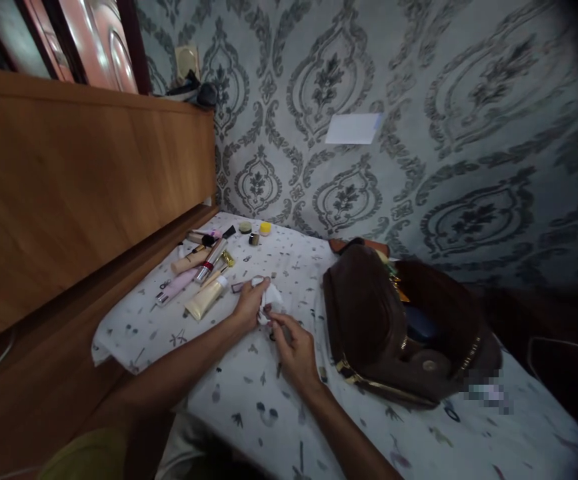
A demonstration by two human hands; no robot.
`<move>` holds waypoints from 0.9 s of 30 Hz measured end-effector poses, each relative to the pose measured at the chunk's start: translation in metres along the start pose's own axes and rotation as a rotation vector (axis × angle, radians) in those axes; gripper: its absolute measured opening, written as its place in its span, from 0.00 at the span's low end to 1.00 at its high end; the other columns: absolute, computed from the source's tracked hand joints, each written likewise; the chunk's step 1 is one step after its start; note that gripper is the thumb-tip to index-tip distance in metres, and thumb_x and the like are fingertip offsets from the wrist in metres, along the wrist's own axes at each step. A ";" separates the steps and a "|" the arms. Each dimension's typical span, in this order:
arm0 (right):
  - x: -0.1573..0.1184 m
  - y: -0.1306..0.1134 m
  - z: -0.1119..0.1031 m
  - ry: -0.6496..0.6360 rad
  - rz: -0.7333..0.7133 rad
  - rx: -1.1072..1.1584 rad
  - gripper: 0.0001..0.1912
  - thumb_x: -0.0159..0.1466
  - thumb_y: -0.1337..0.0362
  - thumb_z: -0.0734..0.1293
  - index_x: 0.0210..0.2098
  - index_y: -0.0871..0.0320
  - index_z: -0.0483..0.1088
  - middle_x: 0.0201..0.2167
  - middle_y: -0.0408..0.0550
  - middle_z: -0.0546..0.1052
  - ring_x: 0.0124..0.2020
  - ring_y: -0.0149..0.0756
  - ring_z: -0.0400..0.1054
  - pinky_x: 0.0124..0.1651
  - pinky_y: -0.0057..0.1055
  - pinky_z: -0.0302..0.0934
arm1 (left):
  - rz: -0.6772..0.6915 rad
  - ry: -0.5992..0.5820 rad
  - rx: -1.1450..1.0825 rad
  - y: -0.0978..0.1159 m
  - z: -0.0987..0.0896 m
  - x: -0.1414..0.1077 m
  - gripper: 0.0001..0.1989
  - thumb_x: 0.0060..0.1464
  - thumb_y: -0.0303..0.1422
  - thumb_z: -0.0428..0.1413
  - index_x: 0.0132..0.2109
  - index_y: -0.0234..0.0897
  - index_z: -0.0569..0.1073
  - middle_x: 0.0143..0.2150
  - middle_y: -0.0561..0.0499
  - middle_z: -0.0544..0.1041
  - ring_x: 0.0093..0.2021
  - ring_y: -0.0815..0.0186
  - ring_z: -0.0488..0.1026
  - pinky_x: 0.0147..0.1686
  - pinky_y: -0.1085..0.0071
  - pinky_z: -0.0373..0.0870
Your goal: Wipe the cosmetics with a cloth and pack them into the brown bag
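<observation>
My left hand (251, 303) is closed around a crumpled white tissue (275, 297), its thumb on top. A small dark patch shows in the tissue's folds; I cannot tell what it is. My right hand (296, 343) has thumb and forefinger pinched together at the tissue's lower edge; whatever lies between those fingertips is too small to make out. A small dark flat piece (237, 287) sticks out just left of my left thumb. Left of my hands lies a cream tube with a white cap (206, 298), beside a silver tube with a red band (211, 261).
A dark brown bag (363, 320) stands open at the right. Farther left are a pink pen-like tool (177, 285), a beige bottle (189, 261) and brushes. Small jars, one with a yellow lid (265, 229), stand near the wall. A wooden panel (89, 167) borders the left side.
</observation>
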State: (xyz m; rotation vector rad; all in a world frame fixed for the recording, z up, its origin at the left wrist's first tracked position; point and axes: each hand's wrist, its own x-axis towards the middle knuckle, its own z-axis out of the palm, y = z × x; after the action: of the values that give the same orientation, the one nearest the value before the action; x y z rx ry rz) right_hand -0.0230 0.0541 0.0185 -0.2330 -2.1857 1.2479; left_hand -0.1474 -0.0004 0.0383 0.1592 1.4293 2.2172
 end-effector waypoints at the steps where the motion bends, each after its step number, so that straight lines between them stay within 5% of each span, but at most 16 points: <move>1: 0.000 0.000 0.000 -0.003 0.016 0.001 0.16 0.66 0.59 0.60 0.43 0.57 0.77 0.42 0.53 0.81 0.44 0.43 0.75 0.49 0.38 0.68 | 0.026 -0.009 0.040 0.002 0.000 0.001 0.22 0.43 0.49 0.65 0.32 0.38 0.66 0.20 0.60 0.64 0.17 0.74 0.61 0.17 0.78 0.55; 6: 0.001 0.003 0.001 0.001 0.113 0.046 0.17 0.66 0.56 0.61 0.43 0.58 0.77 0.38 0.53 0.81 0.40 0.42 0.76 0.41 0.34 0.69 | 0.149 -0.032 0.321 0.017 0.004 0.034 0.13 0.57 0.41 0.59 0.41 0.36 0.73 0.21 0.59 0.64 0.19 0.74 0.62 0.19 0.78 0.58; 9: 0.002 0.004 0.001 0.012 0.161 0.078 0.18 0.65 0.54 0.61 0.42 0.59 0.76 0.34 0.52 0.81 0.39 0.42 0.77 0.39 0.33 0.70 | 0.214 -0.002 0.536 0.033 0.007 0.073 0.12 0.63 0.38 0.56 0.46 0.34 0.73 0.32 0.54 0.73 0.26 0.71 0.69 0.27 0.73 0.70; 13: 0.004 0.003 -0.001 0.030 0.185 0.124 0.19 0.64 0.51 0.62 0.40 0.58 0.76 0.28 0.51 0.80 0.33 0.42 0.76 0.36 0.34 0.70 | 0.301 0.087 0.822 0.059 0.005 0.129 0.15 0.63 0.38 0.57 0.53 0.34 0.72 0.51 0.45 0.75 0.47 0.61 0.75 0.45 0.58 0.76; 20: 0.006 0.008 -0.002 0.040 0.248 0.179 0.23 0.63 0.45 0.63 0.39 0.58 0.77 0.26 0.51 0.79 0.29 0.41 0.75 0.32 0.33 0.67 | 0.327 0.229 1.289 0.096 -0.009 0.207 0.19 0.63 0.38 0.57 0.58 0.36 0.70 0.57 0.43 0.72 0.53 0.56 0.73 0.51 0.53 0.73; 27: 0.003 0.021 0.000 0.033 0.328 0.262 0.26 0.62 0.42 0.63 0.39 0.58 0.77 0.24 0.51 0.78 0.27 0.41 0.73 0.30 0.33 0.65 | 0.375 0.045 1.592 0.102 -0.011 0.255 0.20 0.62 0.38 0.57 0.59 0.37 0.69 0.59 0.42 0.70 0.54 0.55 0.72 0.52 0.51 0.72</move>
State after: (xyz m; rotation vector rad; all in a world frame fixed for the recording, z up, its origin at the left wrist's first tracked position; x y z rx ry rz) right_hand -0.0285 0.0673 0.0023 -0.5147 -1.9818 1.6808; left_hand -0.4083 0.0745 0.0817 0.9115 2.9609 0.7186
